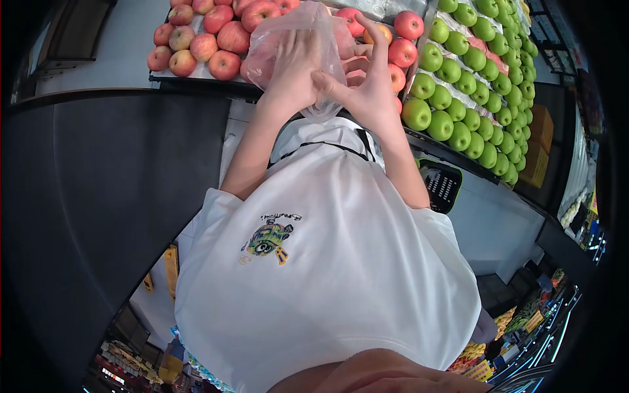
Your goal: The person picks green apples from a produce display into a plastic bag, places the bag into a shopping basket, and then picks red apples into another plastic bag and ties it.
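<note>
A clear plastic bag (331,98) hangs around my left hand (296,69), whose straightened fingers show through the film over the red apples (234,37). Close beside it on the right is my right hand (367,82), with its thumb against the bag near the left hand and its fingers spread and bent. No apple shows in either hand. Some red apples (402,52) lie just beyond the right hand's fingers. Part of the bag covers apples behind it.
Rows of green apples (466,82) fill a sloping display to the right. A dark basket (440,186) with a green rim is below that display. Cardboard boxes (536,157) stand farther right. A large dark panel (118,190) lies on the left.
</note>
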Motion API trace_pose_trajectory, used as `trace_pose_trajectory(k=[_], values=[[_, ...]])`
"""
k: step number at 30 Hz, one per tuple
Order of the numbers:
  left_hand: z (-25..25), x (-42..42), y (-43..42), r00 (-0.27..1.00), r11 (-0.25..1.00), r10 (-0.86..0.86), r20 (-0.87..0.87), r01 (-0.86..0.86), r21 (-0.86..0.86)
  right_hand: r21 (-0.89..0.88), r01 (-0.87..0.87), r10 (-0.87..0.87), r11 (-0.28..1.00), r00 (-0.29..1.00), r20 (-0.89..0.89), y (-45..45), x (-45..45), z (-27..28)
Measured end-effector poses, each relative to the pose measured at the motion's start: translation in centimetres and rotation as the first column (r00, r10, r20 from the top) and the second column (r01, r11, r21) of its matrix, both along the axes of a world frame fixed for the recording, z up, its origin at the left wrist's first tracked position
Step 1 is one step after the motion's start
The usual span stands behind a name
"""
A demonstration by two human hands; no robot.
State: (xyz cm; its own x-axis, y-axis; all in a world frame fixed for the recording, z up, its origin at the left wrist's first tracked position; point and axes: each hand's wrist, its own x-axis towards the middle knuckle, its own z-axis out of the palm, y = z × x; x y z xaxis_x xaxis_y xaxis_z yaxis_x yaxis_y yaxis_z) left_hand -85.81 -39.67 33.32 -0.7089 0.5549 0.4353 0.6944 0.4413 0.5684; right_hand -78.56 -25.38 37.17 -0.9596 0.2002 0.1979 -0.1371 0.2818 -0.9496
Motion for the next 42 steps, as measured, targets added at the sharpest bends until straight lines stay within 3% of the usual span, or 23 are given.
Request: trace_pose_trajectory(k=[2,3,5,7,9,12,15,17,18,20,26,30,32,35,38,39,41,42], values=[[-0.2,-0.4,-0.1,1.0,1.0,0.018,-0.003,-0.018,-0.02,-0.254,-0.024,0.036,0.967,0.998,0.046,0.7,0.1,-1.0],[-0.2,-0.5,-0.1,0.999,0.998,0.043,-0.006,-0.044,-0.036,-0.254,-0.018,0.031,0.967,0.998,0.047,1.4,0.0,-1.2],[0.5,-0.5,-1.0,0.998,0.998,0.032,0.051,-0.029,-0.058,-0.554,-0.048,0.09,0.831,0.995,0.049,2.9,0.0,-1.4],[0.9,-0.6,-1.7,0.978,0.999,0.026,0.208,-0.017,-0.045,-0.57,-0.021,0.082,0.821,0.993,0.081,3.9,0.3,-1.4],[0.9,-0.3,-1.9,0.982,1.0,0.027,0.185,-0.024,-0.017,-0.711,-0.046,0.107,0.701,0.993,0.041,4.1,0.3,-1.6],[1.8,0.3,-2.6,0.983,0.992,0.097,0.159,-0.083,-0.092,-0.766,-0.021,0.112,0.642,0.991,0.067,3.3,0.3,-0.8],[1.5,0.3,-3.6,0.957,0.966,0.166,0.239,-0.109,-0.233,-0.762,-0.058,0.146,0.645,0.988,0.049,3.1,0.2,-1.6],[-0.5,-0.2,-4.1,0.851,1.0,-0.003,0.524,0.003,0.001,-0.773,-0.052,0.153,0.632,0.986,0.059,2.7,0.1,-1.4],[-1.7,-0.4,-4.1,0.851,1.0,-0.001,0.524,0.002,-0.002,-0.781,-0.05,0.159,0.623,0.985,0.063,2.6,-0.1,-1.3],[-3.5,-0.5,-3.8,0.97,0.99,0.124,0.208,-0.105,-0.097,-0.772,-0.052,0.175,0.633,0.982,0.077,2.5,-0.4,-1.3],[-4.7,-0.7,-2.7,0.99,0.991,0.11,0.087,-0.104,-0.08,-0.759,-0.085,0.224,0.645,0.971,0.081,1.7,-1.0,-2.2],[-5.2,-1.0,-2.4,0.994,0.991,0.066,0.085,-0.055,-0.121,-0.761,-0.118,0.238,0.638,0.97,0.05,1.3,-1.7,-3.1],[-4.7,-0.8,-2.0,0.964,0.992,0.112,0.241,-0.095,-0.082,-0.761,-0.122,0.228,0.637,0.973,0.035,1.3,-2.1,-4.0],[-6.1,-1.3,-2.1,0.941,0.982,0.175,0.289,-0.146,-0.118,-0.733,-0.133,0.245,0.667,0.968,0.047,1.5,-2.8,-5.8],[-3.3,-1.0,-2.4,0.967,0.987,0.117,0.227,-0.087,-0.134,-0.72,-0.104,0.21,0.686,0.976,0.059,1.6,-3.3,-6.2],[-2.8,-0.9,-2.5,0.966,0.987,0.118,0.229,-0.088,-0.135,-0.767,-0.065,0.214,0.638,0.972,0.096,1.7,-3.6,-6.4],[-2.3,-0.6,-2.9,0.959,0.994,0.042,0.281,-0.068,0.084,-0.812,-0.018,0.224,0.584,0.965,0.14,1.7,-3.7,-6.6],[-2.2,-0.3,-3.3,0.957,0.994,0.046,0.286,-0.072,0.08,-0.826,-0.005,0.186,0.564,0.975,0.121,1.5,-3.9,-6.4]])
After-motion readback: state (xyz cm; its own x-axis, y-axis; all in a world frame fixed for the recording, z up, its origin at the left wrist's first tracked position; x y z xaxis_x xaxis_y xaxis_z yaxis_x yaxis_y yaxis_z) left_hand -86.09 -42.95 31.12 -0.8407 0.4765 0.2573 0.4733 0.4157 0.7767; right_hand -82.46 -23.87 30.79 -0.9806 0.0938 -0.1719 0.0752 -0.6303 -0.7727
